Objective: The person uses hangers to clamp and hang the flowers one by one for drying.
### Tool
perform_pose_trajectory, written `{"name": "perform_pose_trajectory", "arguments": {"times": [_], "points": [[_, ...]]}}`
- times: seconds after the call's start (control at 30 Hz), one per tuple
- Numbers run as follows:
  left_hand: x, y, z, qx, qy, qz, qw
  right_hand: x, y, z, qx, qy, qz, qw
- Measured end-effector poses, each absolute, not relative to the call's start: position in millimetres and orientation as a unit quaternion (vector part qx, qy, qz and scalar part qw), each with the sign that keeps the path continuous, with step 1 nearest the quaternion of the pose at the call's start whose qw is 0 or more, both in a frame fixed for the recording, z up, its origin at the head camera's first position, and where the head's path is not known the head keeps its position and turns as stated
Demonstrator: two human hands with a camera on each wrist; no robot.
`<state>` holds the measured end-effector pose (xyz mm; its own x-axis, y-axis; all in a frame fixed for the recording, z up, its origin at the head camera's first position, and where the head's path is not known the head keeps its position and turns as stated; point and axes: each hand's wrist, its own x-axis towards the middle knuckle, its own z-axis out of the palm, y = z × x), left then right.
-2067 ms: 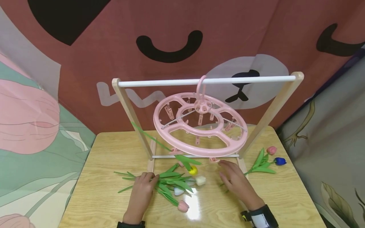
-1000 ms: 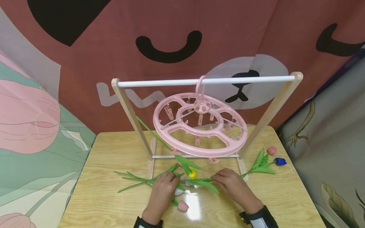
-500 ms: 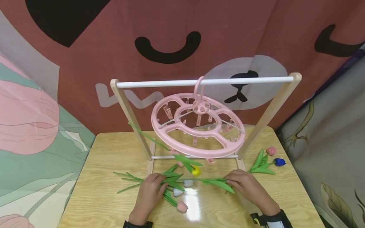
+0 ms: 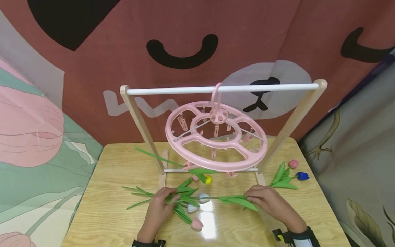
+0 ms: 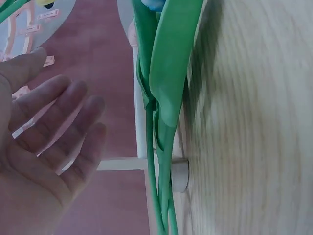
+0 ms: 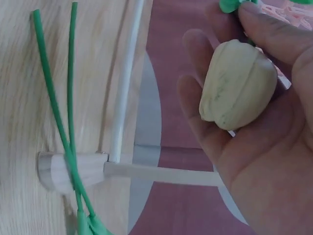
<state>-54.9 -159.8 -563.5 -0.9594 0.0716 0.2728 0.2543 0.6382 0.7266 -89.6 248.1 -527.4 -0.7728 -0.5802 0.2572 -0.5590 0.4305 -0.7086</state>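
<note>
My right hand (image 4: 270,202) pinches an artificial cream tulip (image 6: 238,85) just below its bloom, which sits inside the palm. The leaf and thin stem of that tulip stretch left across the pile toward my left hand (image 4: 160,207). In the left wrist view the left hand's fingers are spread loosely with nothing between them. Beside it on the table lie several tulips, among them a pale blue tulip (image 4: 192,208) and a pink tulip (image 4: 196,224). A yellow tulip (image 4: 208,179) hangs by its stem from a clip on the round pink clip hanger (image 4: 216,166).
The hanger hooks over the white bar (image 4: 169,91) of a wooden rack (image 4: 290,123), whose feet stand on the table (image 4: 108,171). A blue tulip (image 4: 302,176) and another pink tulip (image 4: 293,163) lie by the right foot. A printed curtain (image 4: 262,27) hangs behind.
My right hand came to the pile, took the cream tulip and drew it rightward. My left hand moved right over the pile, then back left. The hanging yellow tulip has swung.
</note>
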Motion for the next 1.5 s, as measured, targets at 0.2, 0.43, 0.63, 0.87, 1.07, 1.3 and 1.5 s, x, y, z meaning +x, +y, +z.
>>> {"name": "perform_pose_trajectory", "arguments": {"times": [0.2,0.43,0.63,0.87,1.07,1.3,1.5], "points": [[-54,-148,-568,-0.140,-0.850,-0.496,0.108,-88,241,-519,-0.344,0.812,-0.472,0.015],[-54,-118,-562,-0.197,-0.783,-0.580,0.109,-87,221,-511,-0.333,0.790,-0.515,-0.005],[-56,-96,-545,-0.245,-0.682,-0.682,0.101,-87,206,-511,-0.326,0.783,-0.530,-0.022],[-57,-64,-522,-0.273,-0.560,-0.776,0.097,-86,185,-508,-0.306,0.786,-0.536,-0.038],[-59,-43,-515,-0.268,-0.511,-0.810,0.110,-86,170,-509,-0.301,0.787,-0.537,-0.051],[-61,-37,-514,-0.220,-0.524,-0.812,0.134,-87,161,-507,-0.306,0.793,-0.521,-0.078],[-65,-41,-515,-0.217,-0.525,-0.808,0.154,-87,169,-498,-0.282,0.814,-0.499,-0.095]]}}
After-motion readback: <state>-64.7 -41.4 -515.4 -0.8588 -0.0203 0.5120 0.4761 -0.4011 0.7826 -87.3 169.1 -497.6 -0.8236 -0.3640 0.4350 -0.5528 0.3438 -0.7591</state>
